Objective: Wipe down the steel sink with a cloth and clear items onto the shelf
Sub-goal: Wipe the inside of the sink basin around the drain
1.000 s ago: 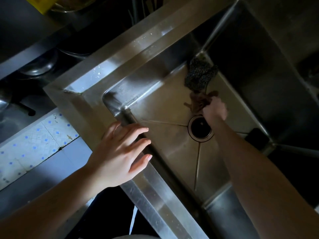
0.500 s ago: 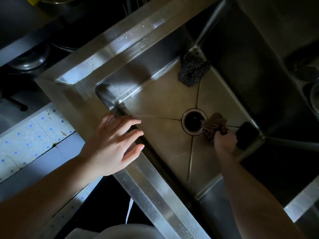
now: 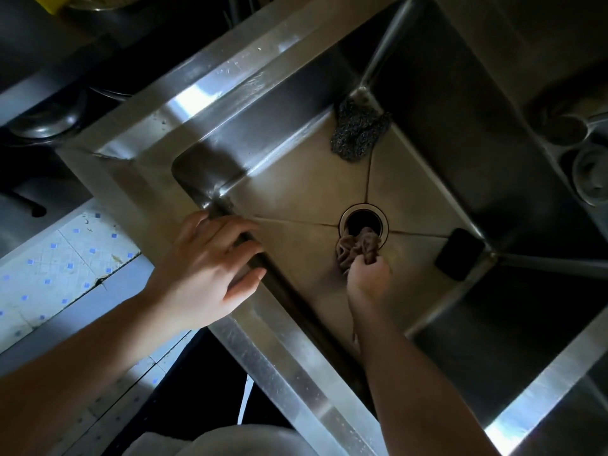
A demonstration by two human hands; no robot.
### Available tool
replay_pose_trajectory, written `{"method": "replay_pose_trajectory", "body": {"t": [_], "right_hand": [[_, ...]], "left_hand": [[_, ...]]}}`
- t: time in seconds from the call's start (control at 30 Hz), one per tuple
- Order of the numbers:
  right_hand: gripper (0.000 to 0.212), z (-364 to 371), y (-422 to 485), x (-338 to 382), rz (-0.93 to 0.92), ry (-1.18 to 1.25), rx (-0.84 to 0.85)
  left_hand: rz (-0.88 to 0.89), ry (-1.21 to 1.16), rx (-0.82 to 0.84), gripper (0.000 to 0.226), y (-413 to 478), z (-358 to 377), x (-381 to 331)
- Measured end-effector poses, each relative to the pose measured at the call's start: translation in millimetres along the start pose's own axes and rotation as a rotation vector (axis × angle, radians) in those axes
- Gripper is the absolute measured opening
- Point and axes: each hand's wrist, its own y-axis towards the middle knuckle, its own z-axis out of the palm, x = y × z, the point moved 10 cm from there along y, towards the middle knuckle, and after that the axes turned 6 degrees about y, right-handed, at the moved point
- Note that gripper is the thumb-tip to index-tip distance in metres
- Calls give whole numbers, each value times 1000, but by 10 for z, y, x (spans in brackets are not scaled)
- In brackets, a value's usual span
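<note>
- Right now the right hand [image 3: 368, 278] is bunched tight round the brown cloth [image 3: 357, 246], which sits on the basin floor at the near lip of the drain [image 3: 363, 222].
- Meanwhile the left hand [image 3: 204, 268] rests spread on the sink [image 3: 204, 93] rim, holding nothing, which makes a sound brace.
- Flatten the wad so more cloth meets steel, and keep it out of the hole.
- The scourer [image 3: 357, 136] in the far corner and the dark block [image 3: 459, 253] at the right corner likely need lifting out first.

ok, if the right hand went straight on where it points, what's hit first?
Probably the drain, just beyond the cloth that the right hand grips; depth is unclear.
</note>
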Motion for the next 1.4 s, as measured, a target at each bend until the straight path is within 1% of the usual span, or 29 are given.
{"method": "replay_pose_trajectory", "body": {"t": [0.07, 0.17, 0.23, 0.33, 0.4, 0.47, 0.57, 0.63, 0.73, 0.83, 0.93, 1.07, 1.1, 1.17, 1.3, 1.37, 1.4], "right_hand": [[32, -7, 15, -46, -89, -16, 56], [23, -2, -75, -288, -218, -100, 136], [22, 50, -182, -430, -307, -248, 198], [18, 294, -432, -468, -491, -474, 360], [23, 458, -635, -313, -668, -567, 414], [28, 592, -808, -66, -854, -627, 392], [35, 803, -893, 371, -997, -627, 400], [35, 960, -854, 704, -1079, -652, 405], [31, 1092, -666, 1171, -1131, -754, 331], [32, 989, -379, 1446, -1094, -836, 244], [36, 795, -112, 1432, -1065, -921, 195], [33, 707, -83, 1321, -1046, -961, 164], [32, 741, -165, 1315, -1070, -972, 176], [34, 877, -436, 1278, -1165, -984, 273], [41, 1284, -1233, 1076, -1535, -1048, 515], [44, 1432, -1376, 1099, -1608, -1067, 540], [46, 1479, -1357, 1181, -1609, -1078, 508]], "left_hand": [[5, 3, 0, 30, 9, -5, -2], [11, 2, 5, 31, 3, -16, -10], [12, 10, 1, 32, 6, -27, -18], [11, 16, 5, 32, 2, -16, -15], [14, 19, -1, 33, 0, -15, -13], [18, 21, -9, 32, -2, -10, -10], [23, 22, -8, 31, -4, 10, -9], [26, 20, -2, 29, -6, 18, -5], [19, -6, -7, 27, -11, 5, 6], [6, -6, 21, 31, -16, 31, 18], [-5, -2, 34, 32, -18, 37, 28], [-3, -7, 32, 31, -14, 31, 18], [-4, -9, 31, 30, -12, 32, 21], [-4, -11, 27, 30, -13, 33, 22], [6, -32, 1, 27, -23, 25, 15], [14, -42, -9, 26, -20, 21, 9], [16, -45, -11, 26, -17, 21, 9]]}}
